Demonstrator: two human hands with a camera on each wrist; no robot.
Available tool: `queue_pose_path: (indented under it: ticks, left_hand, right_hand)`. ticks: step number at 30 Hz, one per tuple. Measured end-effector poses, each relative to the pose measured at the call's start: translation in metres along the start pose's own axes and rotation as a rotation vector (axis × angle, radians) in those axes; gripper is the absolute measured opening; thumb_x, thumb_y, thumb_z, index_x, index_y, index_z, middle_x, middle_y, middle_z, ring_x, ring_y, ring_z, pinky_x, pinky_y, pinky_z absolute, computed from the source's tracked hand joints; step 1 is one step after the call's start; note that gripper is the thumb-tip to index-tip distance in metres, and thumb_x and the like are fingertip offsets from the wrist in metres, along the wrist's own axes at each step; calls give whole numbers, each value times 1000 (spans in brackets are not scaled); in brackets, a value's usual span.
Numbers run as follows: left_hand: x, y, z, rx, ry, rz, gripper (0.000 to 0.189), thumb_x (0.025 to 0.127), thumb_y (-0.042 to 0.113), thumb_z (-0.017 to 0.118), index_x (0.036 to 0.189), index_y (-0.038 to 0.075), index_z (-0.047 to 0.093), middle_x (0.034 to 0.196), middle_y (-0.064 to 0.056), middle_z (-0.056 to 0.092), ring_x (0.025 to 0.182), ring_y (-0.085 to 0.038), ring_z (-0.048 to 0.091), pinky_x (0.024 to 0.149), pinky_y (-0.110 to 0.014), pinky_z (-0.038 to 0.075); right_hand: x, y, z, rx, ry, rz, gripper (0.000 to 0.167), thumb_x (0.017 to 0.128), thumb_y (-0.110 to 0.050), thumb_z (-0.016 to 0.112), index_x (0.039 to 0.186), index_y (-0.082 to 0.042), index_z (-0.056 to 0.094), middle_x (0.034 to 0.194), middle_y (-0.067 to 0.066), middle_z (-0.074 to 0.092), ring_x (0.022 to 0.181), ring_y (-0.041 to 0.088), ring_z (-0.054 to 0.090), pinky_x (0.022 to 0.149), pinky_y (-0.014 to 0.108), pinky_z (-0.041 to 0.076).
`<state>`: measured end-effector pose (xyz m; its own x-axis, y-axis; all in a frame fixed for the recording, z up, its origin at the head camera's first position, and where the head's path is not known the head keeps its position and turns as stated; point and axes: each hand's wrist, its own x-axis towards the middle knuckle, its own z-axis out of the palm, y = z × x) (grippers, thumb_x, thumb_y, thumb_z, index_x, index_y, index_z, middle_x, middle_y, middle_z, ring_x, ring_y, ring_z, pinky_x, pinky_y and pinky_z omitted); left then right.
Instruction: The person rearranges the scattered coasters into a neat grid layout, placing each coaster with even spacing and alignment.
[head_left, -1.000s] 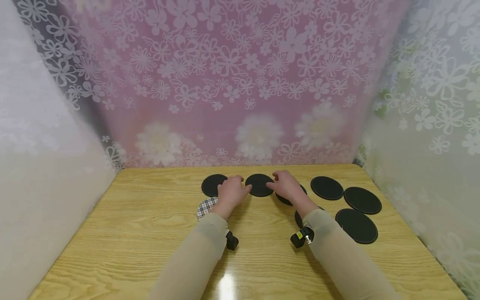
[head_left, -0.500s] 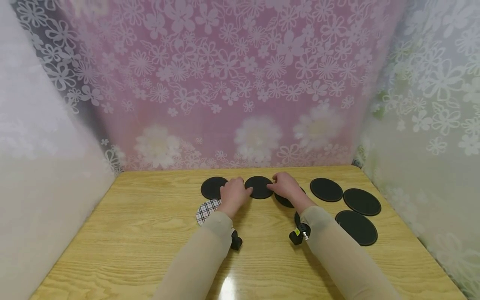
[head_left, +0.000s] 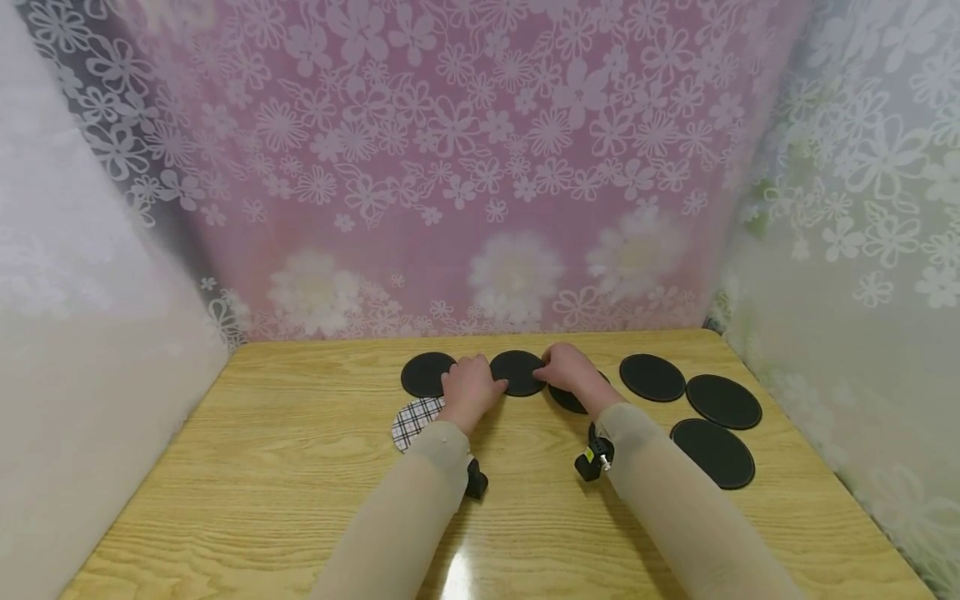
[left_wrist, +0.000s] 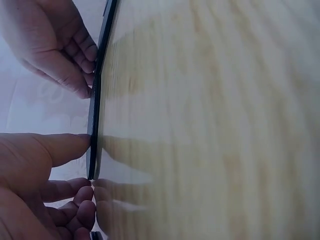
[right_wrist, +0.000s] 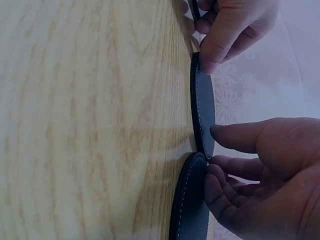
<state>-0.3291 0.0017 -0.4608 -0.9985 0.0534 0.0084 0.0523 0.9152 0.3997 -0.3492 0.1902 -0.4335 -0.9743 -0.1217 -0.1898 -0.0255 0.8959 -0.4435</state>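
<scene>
A round black coaster (head_left: pixel 516 372) with a stitched rim lies between my two hands near the table's far edge. My left hand (head_left: pixel 471 390) pinches its left edge, thumb on top and the other fingers curled at the rim. At the opposite edge my right hand (head_left: pixel 573 372) holds it likewise, thumb tip on its face (right_wrist: pixel 206 117). Left of the left hand is another black coaster (head_left: pixel 424 375), and below that a plaid coaster (head_left: pixel 412 423) partly covered by the hand. A further black coaster (head_left: pixel 567 399) lies under the right hand, touching the held one in the right wrist view.
On the right of the wooden table (head_left: pixel 285 467) lie three black coasters: one at the back (head_left: pixel 652 377), one farther right (head_left: pixel 723 402), one nearer (head_left: pixel 712 452). Another is mostly hidden behind the right wrist. Flower-patterned curtains (head_left: pixel 480 208) surround the table.
The left hand has shifted slightly right, to the middle coaster's edge. The right fingers have drawn in a little closer on its other side. The coasters look nearly unmoved.
</scene>
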Motion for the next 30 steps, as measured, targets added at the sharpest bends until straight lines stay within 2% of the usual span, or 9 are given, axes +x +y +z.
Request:
queue_pose_path:
  ticks: [7, 12, 17, 20, 26, 30]
  left_hand:
    - [2, 1, 0, -10, -1, -4, 50, 102, 45, 82, 131, 5, 74, 124, -17, 73, 116, -41, 67, 107, -60, 48]
    - [1, 1, -2, -22, -9, -18, 49, 101, 43, 83, 131, 5, 74, 122, -15, 75, 115, -40, 68, 107, -60, 47]
    - [3, 1, -1, -32, -15, -30, 53, 101, 43, 84, 135, 4, 72, 123, -15, 75, 117, -41, 68, 109, -59, 46]
    - [3, 1, -1, -36, -6, -34, 53, 101, 42, 84, 135, 4, 72, 123, -16, 75, 117, -41, 68, 110, -60, 46]
    - [1, 2, 2, -47, 17, -34, 51, 100, 42, 85, 132, 4, 72, 119, -15, 75, 114, -41, 69, 109, -62, 46]
    - [-1, 2, 2, -45, 35, -33, 53, 100, 41, 85, 133, 3, 71, 117, -15, 76, 111, -40, 71, 109, -63, 46]
  right_hand:
    - [1, 0, -2, 23, -14, 9, 41, 109, -20, 71, 136, 10, 70, 134, 26, 70, 121, 39, 69, 104, 51, 56]
    - [2, 1, -2, 93, -24, 24, 35, 108, -19, 73, 129, 8, 72, 131, 24, 69, 113, 36, 67, 100, 49, 55]
    - [7, 4, 0, 173, -33, 50, 39, 108, -18, 72, 136, 10, 69, 143, 27, 64, 128, 41, 64, 108, 52, 53]
    - [9, 4, 2, 206, -33, 67, 41, 109, -17, 70, 140, 10, 67, 146, 27, 62, 132, 42, 62, 109, 53, 52]
    - [6, 2, 4, 203, 19, 64, 43, 110, -12, 68, 148, 9, 63, 150, 28, 61, 133, 43, 63, 108, 53, 53]
    - [5, 4, 9, 218, 88, 75, 40, 112, -14, 66, 147, 6, 64, 144, 27, 65, 131, 43, 64, 108, 55, 53]
